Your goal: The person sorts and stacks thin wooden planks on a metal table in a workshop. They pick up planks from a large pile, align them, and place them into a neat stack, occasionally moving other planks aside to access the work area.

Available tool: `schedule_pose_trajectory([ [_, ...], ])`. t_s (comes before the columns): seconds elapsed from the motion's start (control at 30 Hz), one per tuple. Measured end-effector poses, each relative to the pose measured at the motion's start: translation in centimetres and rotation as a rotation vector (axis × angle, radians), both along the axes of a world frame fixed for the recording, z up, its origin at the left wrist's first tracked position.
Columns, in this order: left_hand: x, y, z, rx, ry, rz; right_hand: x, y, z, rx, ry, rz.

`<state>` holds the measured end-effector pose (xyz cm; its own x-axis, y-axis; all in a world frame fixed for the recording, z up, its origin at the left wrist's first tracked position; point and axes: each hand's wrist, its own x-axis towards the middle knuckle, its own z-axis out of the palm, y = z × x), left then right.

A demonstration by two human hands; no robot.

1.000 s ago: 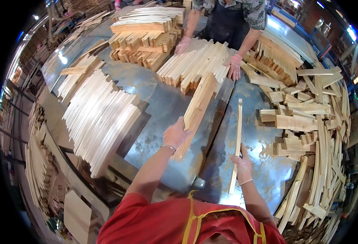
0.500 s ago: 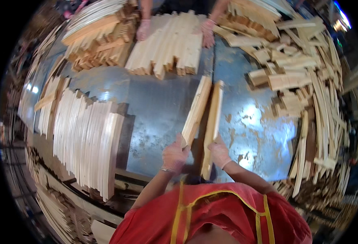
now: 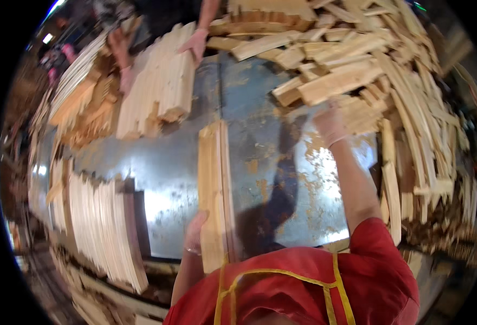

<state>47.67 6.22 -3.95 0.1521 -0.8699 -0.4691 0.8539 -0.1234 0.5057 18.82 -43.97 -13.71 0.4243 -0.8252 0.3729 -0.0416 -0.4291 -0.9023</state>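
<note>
My left hand point(image 3: 195, 232), in a pale glove, grips the near part of some wooden strips point(image 3: 212, 189) lying side by side on the metal table point(image 3: 260, 179). They run away from me, with a narrow strip along the right side. My right hand point(image 3: 329, 125), gloved as well, is stretched out to the far right, at the edge of a heap of loose wood pieces point(image 3: 352, 76). Its fingers are blurred against the wood, so I cannot make out whether they hold a piece.
A row of pale strips point(image 3: 100, 227) stands at the left. Across the table a co-worker's gloved hands point(image 3: 196, 47) hold a bundle of strips point(image 3: 160, 81). Beside it is a stack of wood point(image 3: 89, 103). Long thin strips point(image 3: 420, 135) lie along the right edge.
My right hand has let go of its strip and moved right to the heap. The strips now lie together by my left hand. The view has turned rightward.
</note>
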Motion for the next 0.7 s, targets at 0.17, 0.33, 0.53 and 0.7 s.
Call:
schedule_pose_trajectory([
  [0.17,-5.6,-2.2,-1.3,0.066,0.207,0.122,3.2,-7.1,9.3,1.128,-0.68,-0.407],
  [0.33,-6.9,-0.9,-5.0,-0.096,0.43,0.179,2.6,3.0,10.4,1.007,-0.477,0.017],
  [0.53,-7.1,-1.3,-4.8,-0.215,0.515,0.161,-0.1,28.6,8.3,1.031,0.023,0.22],
  [0.7,-5.5,0.9,-4.3,0.34,-0.187,0.055,3.0,37.7,7.1,0.703,0.637,0.499],
])
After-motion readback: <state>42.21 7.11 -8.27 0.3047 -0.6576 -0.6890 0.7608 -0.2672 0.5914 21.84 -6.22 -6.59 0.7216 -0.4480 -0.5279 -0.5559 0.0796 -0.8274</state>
